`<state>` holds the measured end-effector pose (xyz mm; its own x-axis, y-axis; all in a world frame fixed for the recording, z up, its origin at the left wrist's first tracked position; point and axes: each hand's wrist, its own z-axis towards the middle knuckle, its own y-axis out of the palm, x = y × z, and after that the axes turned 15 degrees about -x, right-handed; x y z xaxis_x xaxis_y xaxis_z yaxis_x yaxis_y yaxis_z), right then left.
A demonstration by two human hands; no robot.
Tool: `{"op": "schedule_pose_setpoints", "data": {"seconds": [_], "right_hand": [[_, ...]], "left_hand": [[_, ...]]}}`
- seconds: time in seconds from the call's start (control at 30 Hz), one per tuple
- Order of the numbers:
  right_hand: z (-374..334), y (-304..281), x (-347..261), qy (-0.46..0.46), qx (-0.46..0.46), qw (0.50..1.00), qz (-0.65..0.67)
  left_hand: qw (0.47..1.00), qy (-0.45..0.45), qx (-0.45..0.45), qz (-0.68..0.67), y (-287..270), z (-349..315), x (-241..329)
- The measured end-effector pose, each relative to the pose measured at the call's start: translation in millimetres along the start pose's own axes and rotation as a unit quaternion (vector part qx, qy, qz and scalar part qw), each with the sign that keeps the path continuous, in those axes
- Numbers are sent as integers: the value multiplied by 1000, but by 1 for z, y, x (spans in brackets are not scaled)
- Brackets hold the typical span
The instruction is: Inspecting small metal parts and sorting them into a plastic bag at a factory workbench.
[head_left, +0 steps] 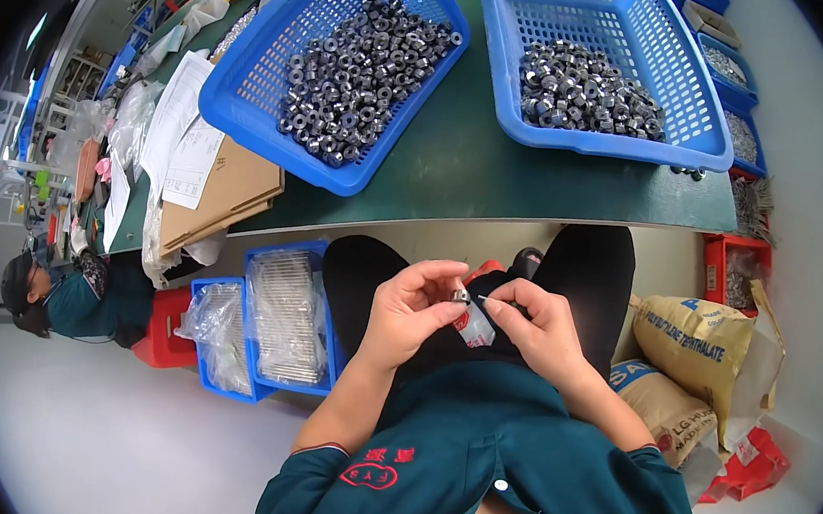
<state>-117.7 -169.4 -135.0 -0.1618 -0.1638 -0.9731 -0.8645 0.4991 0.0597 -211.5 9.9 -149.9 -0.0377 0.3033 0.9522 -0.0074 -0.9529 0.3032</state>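
Above my lap, my left hand (pixel 411 312) pinches a small shiny metal nut-like part (pixel 461 297) between thumb and fingertips. Close to its right, my right hand (pixel 536 326) is closed on a thin, pale, pin-like tool (pixel 485 299). Its tip points toward the metal part, but I cannot tell whether the two touch. The rest of the tool is hidden in my fingers. A small white and red packet (pixel 475 327) shows below and between my hands.
On the green table (pixel 439 175) stand a left blue basket (pixel 339 183) and a right blue basket (pixel 610 147), both holding many metal nut-like parts. Cardboard (pixel 224 194) lies at left. Blue crates (pixel 329 294) stand below, sacks (pixel 686 343) at right. Another person (pixel 85 300) sits far left.
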Motion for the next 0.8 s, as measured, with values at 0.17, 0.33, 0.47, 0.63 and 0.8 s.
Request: {"op": "schedule_pose_setpoints", "data": {"seconds": [0.17,0.33,0.47,0.63,0.8], "right_hand": [[-2,3,-4,-68,13,996,-49],[-1,5,-2,-93,12,991,-93],[6,5,4,-249,108,898,-346],[3,6,8,-196,90,952,-215],[-7,-20,3,0,-82,954,288]], "left_hand": [[974,-13,3,-225,-5,0,-14],[959,-18,-21,-282,-4,3,-18],[973,-36,37,-224,1,5,-16],[988,-26,20,-151,0,6,-14],[997,-35,-37,56,15,29,14]]}}
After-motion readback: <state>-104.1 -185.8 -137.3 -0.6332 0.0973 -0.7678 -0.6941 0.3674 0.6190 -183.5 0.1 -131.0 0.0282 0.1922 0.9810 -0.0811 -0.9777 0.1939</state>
